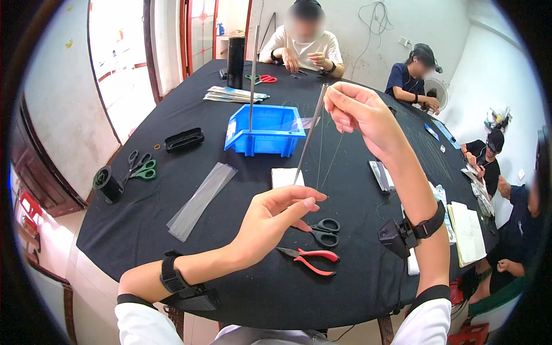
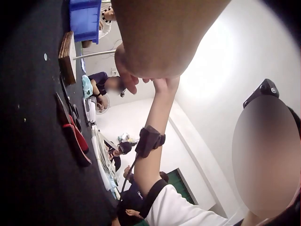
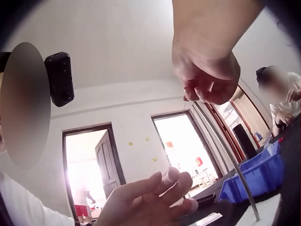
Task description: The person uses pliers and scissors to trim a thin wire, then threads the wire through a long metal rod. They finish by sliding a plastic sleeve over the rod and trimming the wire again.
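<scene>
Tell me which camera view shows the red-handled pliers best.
The head view: there the pliers lie uncovered on the black cloth, both handles and the pointed tip visible from above. The left wrist view shows them at a slant, sideways in the frame; the right wrist view misses them.

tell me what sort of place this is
Probably a small craft workroom or class: several people are gathered round one cloth-covered table, with pliers, scissors and a blue bin on it.
</scene>
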